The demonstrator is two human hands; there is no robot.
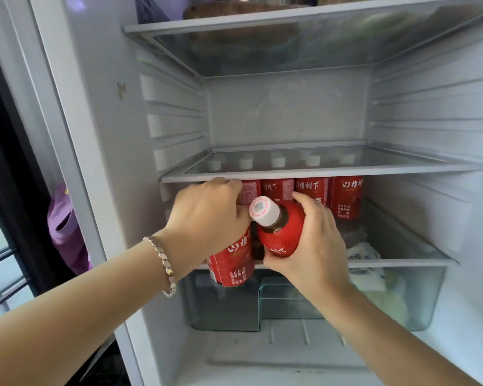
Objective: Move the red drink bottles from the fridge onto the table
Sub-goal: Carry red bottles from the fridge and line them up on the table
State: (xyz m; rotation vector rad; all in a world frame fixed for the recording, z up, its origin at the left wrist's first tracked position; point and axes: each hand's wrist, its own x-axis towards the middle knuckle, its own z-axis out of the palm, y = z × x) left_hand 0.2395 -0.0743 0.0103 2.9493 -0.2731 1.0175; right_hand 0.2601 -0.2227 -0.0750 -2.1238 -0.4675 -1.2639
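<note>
**Fridge open, a red bottle in each hand**

Fridge walls and the glass shelf fill my view, and I place everything by that shelf. Both my forearms reach in from below it, converging just under its front edge.

My left hand, bracelet on the wrist, is knuckles-up, touching the underside of the shelf's front edge. Its fingers are curled over the top of the left bottle, gripping it from above. That bottle hangs upright below the shelf, long axis vertical, label facing me.

My right hand is wrapped round the body of the right bottle, thumb on the near side and fingers behind. This bottle is tipped, its long axis leaning towards me, and its white cap points up and out, below the shelf's lip. The two bottles are just beside each other, and the cap touches my left hand.

Further back under the shelf, a row of red bottles stands upright, their caps showing through the glass. Headroom between caps and shelf is slight. Below the shelf to the right, open space lies beside the row. Lower still sits a clear drawer.
</note>
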